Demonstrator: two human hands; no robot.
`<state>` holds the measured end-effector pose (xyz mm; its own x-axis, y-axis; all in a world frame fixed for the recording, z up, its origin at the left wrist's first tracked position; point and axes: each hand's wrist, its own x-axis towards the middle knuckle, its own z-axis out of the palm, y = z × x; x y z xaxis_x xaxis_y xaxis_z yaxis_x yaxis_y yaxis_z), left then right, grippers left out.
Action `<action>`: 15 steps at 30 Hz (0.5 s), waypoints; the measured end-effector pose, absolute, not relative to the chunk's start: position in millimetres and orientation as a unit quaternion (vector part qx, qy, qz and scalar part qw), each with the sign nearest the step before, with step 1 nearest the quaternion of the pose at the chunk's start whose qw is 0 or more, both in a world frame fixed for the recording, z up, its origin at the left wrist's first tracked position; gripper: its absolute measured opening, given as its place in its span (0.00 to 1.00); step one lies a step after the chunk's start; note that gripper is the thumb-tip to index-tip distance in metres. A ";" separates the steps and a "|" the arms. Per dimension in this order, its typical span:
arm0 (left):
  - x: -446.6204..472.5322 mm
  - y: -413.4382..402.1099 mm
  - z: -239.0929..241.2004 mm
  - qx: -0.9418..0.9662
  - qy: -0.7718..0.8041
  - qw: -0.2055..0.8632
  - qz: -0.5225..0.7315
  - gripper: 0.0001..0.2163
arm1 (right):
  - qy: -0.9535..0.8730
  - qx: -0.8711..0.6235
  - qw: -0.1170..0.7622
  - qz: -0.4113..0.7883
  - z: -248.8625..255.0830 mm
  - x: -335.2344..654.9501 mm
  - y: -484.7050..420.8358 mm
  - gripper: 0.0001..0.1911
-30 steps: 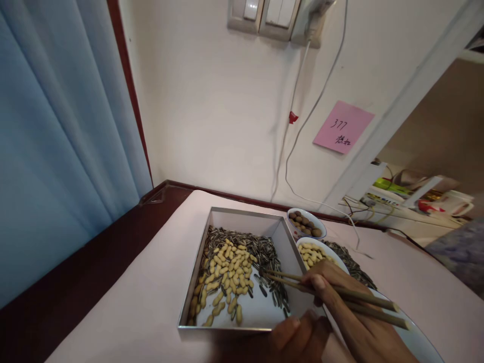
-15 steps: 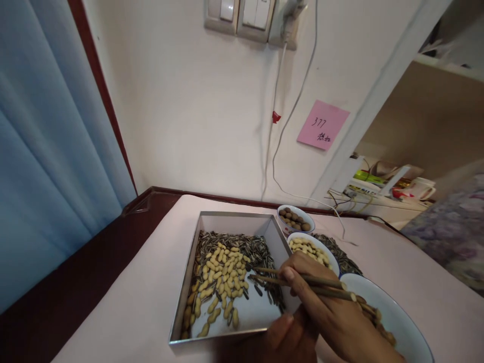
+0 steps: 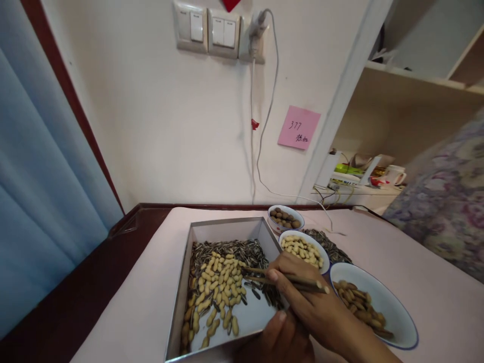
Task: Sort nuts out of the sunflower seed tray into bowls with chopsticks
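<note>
Low in the frame, right of centre, the right hand [image 3: 302,297] is closed around two wooden chopsticks [image 3: 280,280], fingers curled over them. Their tips point left into the one square metal tray [image 3: 181,282] at the lower middle and lie just above its contents; whether they pinch anything cannot be told. The left hand [image 3: 278,340] sits at the bottom edge, its thumb at the tray's near right corner; most of it is cut off, so how far open it is cannot be told.

The tray holds a mix of pale shelled peanuts [image 3: 217,285] and striped sunflower seeds [image 3: 227,248], too many to count, the seeds mostly toward the far side.

Three white bowls stand in a diagonal row to the right of the tray: the farthest bowl [image 3: 286,214] holds brown nuts, the middle bowl [image 3: 302,241] pale peanuts, and the nearest bowl [image 3: 393,307] peanuts in the shell. One loose heap of seeds [image 3: 328,244] lies on the pale surface [image 3: 378,242] beside the middle bowl.

On the wall at the upper middle are two switch plates [image 3: 206,30], one plug with a white cable [image 3: 254,116], and one pink note [image 3: 298,127].
</note>
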<state>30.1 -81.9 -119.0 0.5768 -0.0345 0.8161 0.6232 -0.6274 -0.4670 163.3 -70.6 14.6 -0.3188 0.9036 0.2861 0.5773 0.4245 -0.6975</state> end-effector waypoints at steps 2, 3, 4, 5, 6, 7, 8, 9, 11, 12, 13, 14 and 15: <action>30.0 -80.5 -118.6 -0.795 -0.183 0.388 -0.429 0.08 | -0.772 -0.481 0.342 0.239 14.0 161.5 -69.9 0.20; 30.1 -79.7 -117.7 -0.792 -0.186 0.387 -0.434 0.09 | -0.769 -0.482 0.347 0.237 13.7 160.5 -69.7 0.21; 30.4 -78.9 -116.5 -0.787 -0.190 0.387 -0.441 0.10 | -0.766 -0.483 0.353 0.234 13.5 159.7 -69.6 0.21; 30.8 -78.0 -115.2 -0.782 -0.192 0.387 -0.449 0.11 | -0.763 -0.483 0.362 0.231 13.3 159.1 -69.7 0.22; 31.2 -77.1 -113.8 -0.777 -0.192 0.388 -0.458 0.12 | -0.760 -0.484 0.370 0.227 13.0 158.8 -70.1 0.23; 31.5 -76.2 -112.4 -0.771 -0.191 0.389 -0.465 0.13 | -0.756 -0.486 0.378 0.221 12.7 159.0 -70.9 0.23; 31.8 -75.6 -111.0 -0.768 -0.187 0.391 -0.471 0.14 | -0.754 -0.484 0.388 0.216 12.4 159.6 -72.0 0.24; 31.8 -75.3 -109.7 -0.766 -0.183 0.392 -0.476 0.15 | -0.752 -0.481 0.399 0.211 12.1 160.8 -73.7 0.24; 31.3 -76.0 -107.0 -0.769 -0.183 0.387 -0.475 0.16 | -0.745 -0.474 0.420 0.209 11.7 164.2 -78.5 0.23; 30.9 -77.0 -105.6 -0.774 -0.186 0.382 -0.469 0.16 | -0.740 -0.471 0.432 0.209 11.7 166.3 -81.8 0.23; 30.5 -78.3 -104.0 -0.780 -0.190 0.379 -0.460 0.16 | -0.735 -0.469 0.444 0.209 11.9 168.5 -85.8 0.22; 30.1 -79.7 -102.4 -0.785 -0.195 0.373 -0.454 0.16 | -0.728 -0.466 0.457 0.207 12.1 170.9 -90.4 0.21; 29.9 -81.1 -100.6 -0.789 -0.201 0.364 -0.452 0.15 | -0.720 -0.463 0.475 0.202 12.2 173.6 -95.7 0.21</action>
<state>29.9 -81.1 -100.6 0.5113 -0.0115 0.8594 0.6461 -0.6543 -0.3931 173.6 -95.7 12.2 -0.1199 0.8593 0.4973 0.4744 0.4896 -0.7316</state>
